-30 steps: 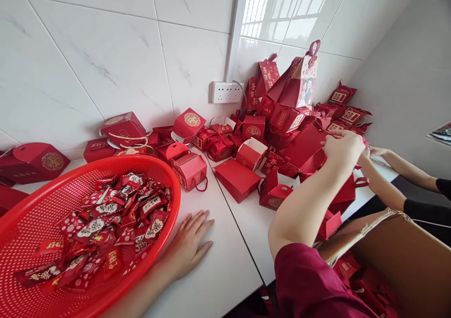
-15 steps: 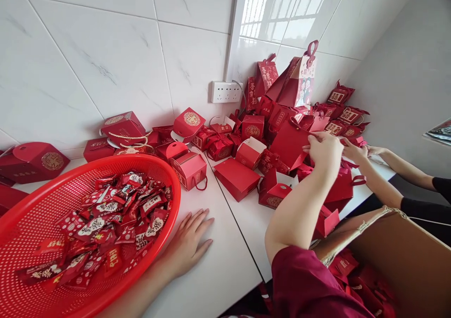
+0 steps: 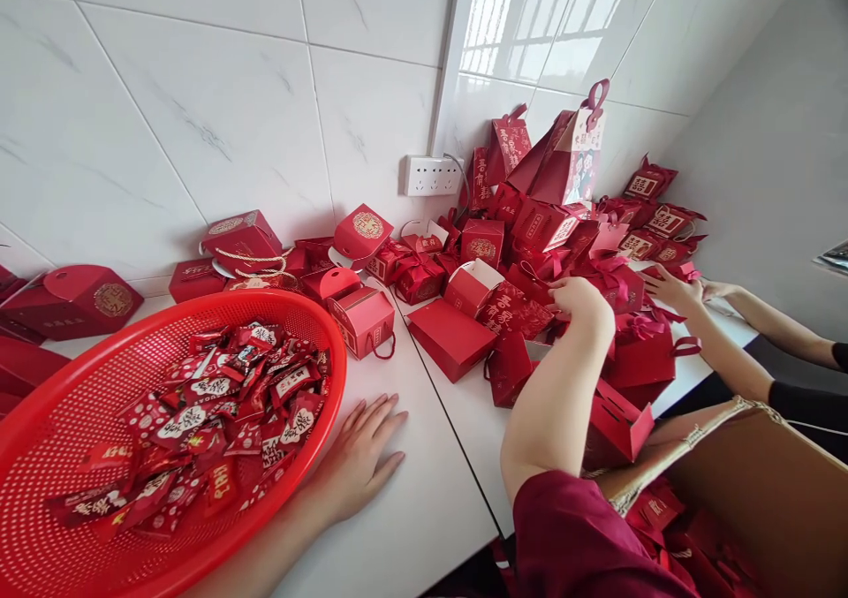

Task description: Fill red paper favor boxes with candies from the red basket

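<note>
My left hand [image 3: 367, 457] lies flat on the white tabletop [image 3: 424, 501], fingers spread, beside a red plastic basket [image 3: 336, 351] of wrapped candies [image 3: 218, 412]. My right hand [image 3: 583, 305] reaches into the pile of red gift boxes, its fingers curled at the upper right corner of a patterned red gift box [image 3: 520, 309] with gold lettering. Its fingertips are partly hidden. A plain red box [image 3: 450, 337] and an open white-lined box [image 3: 472, 284] lie just left of that hand. Another red box [image 3: 619, 421] with slots is right of my forearm.
A cardboard carton [image 3: 748, 492] holding red boxes stands at the lower right. Another person's hands [image 3: 676, 293] work at the table's far right. More boxes [image 3: 239, 243] line the tiled wall below a power socket [image 3: 434, 177]. Tall gift bags [image 3: 563, 156] stand at the back.
The large plain red box in my right hand is no longer held up there. That hand has moved lower, to the patterned box. My left hand stays flat; the view has shifted slightly.
</note>
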`<control>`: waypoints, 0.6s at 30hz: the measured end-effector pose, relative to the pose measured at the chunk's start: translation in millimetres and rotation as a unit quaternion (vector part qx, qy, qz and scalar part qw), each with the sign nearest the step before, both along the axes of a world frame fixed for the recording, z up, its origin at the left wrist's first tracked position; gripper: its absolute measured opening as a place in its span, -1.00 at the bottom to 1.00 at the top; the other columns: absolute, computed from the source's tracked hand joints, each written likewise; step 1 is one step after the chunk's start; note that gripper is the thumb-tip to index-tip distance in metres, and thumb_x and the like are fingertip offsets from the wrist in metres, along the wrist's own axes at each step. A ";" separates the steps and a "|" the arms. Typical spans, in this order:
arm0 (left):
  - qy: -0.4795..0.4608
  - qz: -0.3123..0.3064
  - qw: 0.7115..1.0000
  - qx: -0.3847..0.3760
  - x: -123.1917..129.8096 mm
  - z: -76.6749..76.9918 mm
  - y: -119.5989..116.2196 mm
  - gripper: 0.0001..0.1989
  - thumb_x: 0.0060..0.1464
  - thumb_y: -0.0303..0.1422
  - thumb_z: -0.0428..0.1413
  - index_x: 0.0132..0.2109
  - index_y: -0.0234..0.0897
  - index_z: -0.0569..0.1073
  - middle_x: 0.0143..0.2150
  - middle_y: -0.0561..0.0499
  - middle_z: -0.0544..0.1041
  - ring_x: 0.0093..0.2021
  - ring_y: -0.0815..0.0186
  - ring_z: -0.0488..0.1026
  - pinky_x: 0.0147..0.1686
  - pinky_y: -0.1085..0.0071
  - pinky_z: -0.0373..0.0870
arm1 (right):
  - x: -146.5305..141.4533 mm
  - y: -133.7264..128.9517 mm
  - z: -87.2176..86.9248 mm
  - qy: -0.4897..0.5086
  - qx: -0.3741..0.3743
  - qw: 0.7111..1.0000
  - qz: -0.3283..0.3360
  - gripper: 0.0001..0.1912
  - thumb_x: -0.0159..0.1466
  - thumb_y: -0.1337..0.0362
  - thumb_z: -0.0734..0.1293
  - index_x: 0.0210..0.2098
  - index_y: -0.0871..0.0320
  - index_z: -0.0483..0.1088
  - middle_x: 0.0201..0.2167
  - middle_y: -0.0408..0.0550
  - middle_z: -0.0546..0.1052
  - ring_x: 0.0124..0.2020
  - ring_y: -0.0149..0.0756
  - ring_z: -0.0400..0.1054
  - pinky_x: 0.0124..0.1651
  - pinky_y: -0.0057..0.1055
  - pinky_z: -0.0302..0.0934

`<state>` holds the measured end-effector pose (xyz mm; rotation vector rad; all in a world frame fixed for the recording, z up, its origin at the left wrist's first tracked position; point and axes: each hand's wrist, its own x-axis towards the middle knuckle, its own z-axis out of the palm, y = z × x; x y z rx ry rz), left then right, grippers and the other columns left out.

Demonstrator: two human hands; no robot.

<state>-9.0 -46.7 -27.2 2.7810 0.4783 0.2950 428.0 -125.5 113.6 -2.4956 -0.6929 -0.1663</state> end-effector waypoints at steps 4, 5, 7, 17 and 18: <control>0.011 0.000 1.000 -0.003 -0.5 1.2 -0.3 -0.51 0.34 -0.19 -0.05 0.37 -0.07 0.21 0.45 -0.04 0.13 0.43 0.08 0.11 0.38 -0.08 0.14 | -15.5 -3.6 13.5 0.019 -0.019 0.998 -0.048 -0.70 0.21 0.25 0.28 -0.13 0.16 0.56 -0.20 0.22 0.59 -0.12 0.06 0.49 -0.10 -0.07 0.33; 0.012 0.000 1.000 -0.004 -0.7 1.1 -0.4 -0.50 0.35 -0.19 -0.05 0.37 -0.07 0.20 0.46 -0.04 0.12 0.44 0.07 0.10 0.38 -0.08 0.13 | -20.9 -3.5 18.7 0.022 -0.017 0.998 -0.047 -0.67 0.23 0.22 0.26 -0.09 0.15 0.55 -0.16 0.21 0.59 -0.08 0.08 0.47 -0.06 -0.05 0.31; 0.013 0.000 1.000 -0.004 -1.4 0.8 -0.6 -0.50 0.35 -0.19 -0.05 0.38 -0.06 0.19 0.46 -0.04 0.10 0.44 0.07 0.09 0.38 -0.09 0.12 | -34.3 -1.0 29.4 0.027 -0.010 0.999 -0.031 -0.64 0.27 0.15 0.22 -0.04 0.10 0.52 -0.11 0.16 0.58 -0.02 0.08 0.44 -0.02 -0.05 0.29; 0.017 0.003 0.999 -0.033 -3.4 7.0 -5.4 -0.48 0.31 -0.22 0.01 0.36 -0.07 0.20 0.46 -0.07 0.10 0.44 0.07 0.10 0.38 -0.11 0.12 | -130.8 65.8 58.5 -0.025 -0.026 0.970 0.239 -0.69 0.35 0.22 0.18 0.00 0.03 0.46 -0.03 -0.02 0.59 0.02 -0.10 0.42 0.03 -0.24 0.24; 0.021 0.004 0.999 -0.040 -3.6 7.5 -5.8 -0.48 0.30 -0.22 0.02 0.36 -0.06 0.20 0.46 -0.06 0.10 0.44 0.07 0.10 0.38 -0.12 0.11 | -136.1 79.8 57.5 -0.019 -0.048 0.965 0.259 -0.69 0.35 0.24 0.17 0.00 0.02 0.45 0.00 -0.03 0.57 0.04 -0.11 0.41 0.03 -0.25 0.24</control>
